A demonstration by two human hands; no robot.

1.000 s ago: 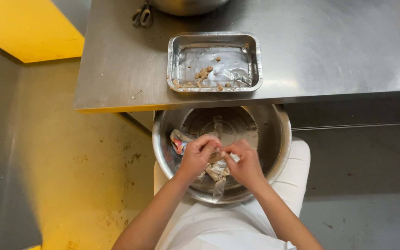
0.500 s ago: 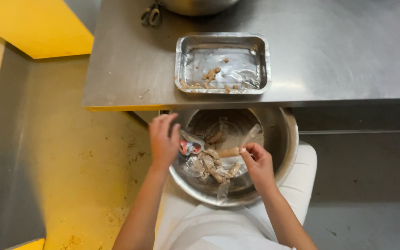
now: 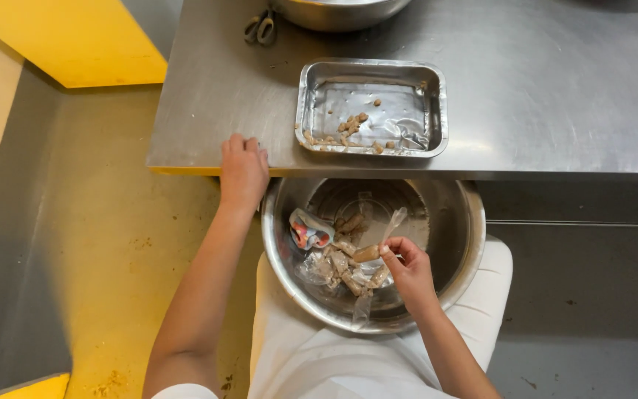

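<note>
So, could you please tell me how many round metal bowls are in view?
2: one large bowl on the person's lap below the table edge, one bowl at the table's far edge, partly cut off.

Brushed steel table (image 3: 540, 96), shiny metal bowl (image 3: 461, 244), crinkled foil tray (image 3: 372, 108), clear plastic wrappers (image 3: 317, 270).

Left hand (image 3: 244, 171) lies flat, fingers extended forward; right hand (image 3: 406, 266) curls, fingertips pinched together.

The left hand (image 3: 244, 171) rests on the edge of the steel tabletop (image 3: 555, 81). The right hand (image 3: 407, 267) is in a big bowl (image 3: 459, 244) on the lap, pinching a small sausage (image 3: 365, 254). More sausages and plastic lie in the bowl. A tray (image 3: 437, 111) with crumbs sits on the tabletop.
</note>
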